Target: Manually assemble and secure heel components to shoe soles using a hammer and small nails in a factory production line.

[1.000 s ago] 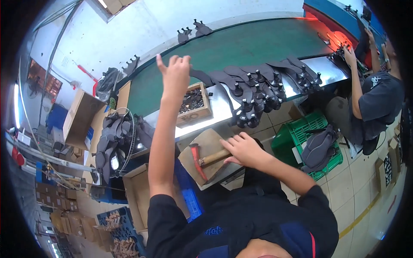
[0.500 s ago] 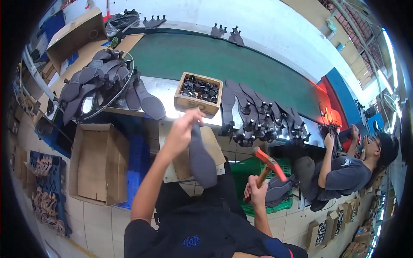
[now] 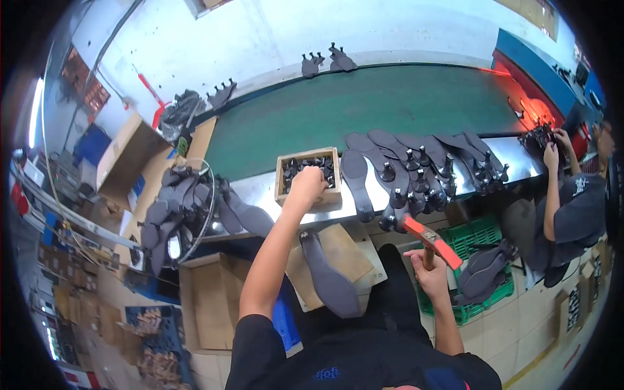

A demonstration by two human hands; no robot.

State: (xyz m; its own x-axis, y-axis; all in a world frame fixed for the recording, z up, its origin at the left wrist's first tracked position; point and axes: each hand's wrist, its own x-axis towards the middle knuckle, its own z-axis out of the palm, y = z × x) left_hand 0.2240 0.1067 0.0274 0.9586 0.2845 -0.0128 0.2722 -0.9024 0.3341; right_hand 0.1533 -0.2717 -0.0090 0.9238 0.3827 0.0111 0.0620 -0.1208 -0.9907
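Observation:
My left hand (image 3: 310, 184) reaches into a wooden box (image 3: 286, 156) of small black shoe heels (image 3: 321, 162). Its fingers are curled down among them, and whatever they pinch is hidden. A dark grey shoe sole (image 3: 328, 276) lies lengthwise on a tan pad (image 3: 348, 250) over a pale board at my lap, touched by neither hand. My right hand (image 3: 431, 268) is closed round the wooden handle of a hammer with an orange-red head (image 3: 433, 242), held upright to the right of the board.
Soles with heels attached (image 3: 416, 175) crowd the metal edge right of the box. A wire-rimmed heap of soles (image 3: 172, 208) sits left. Behind runs a green conveyor belt (image 3: 364, 101). A green crate (image 3: 471, 237) and a seated co-worker (image 3: 575, 208) are at right; a cardboard box (image 3: 211, 296) stands lower left.
My left hand has let go of the sole, leaving it on the pad, and moved into the box of heels. My right hand still grips the hammer. The view has shifted.

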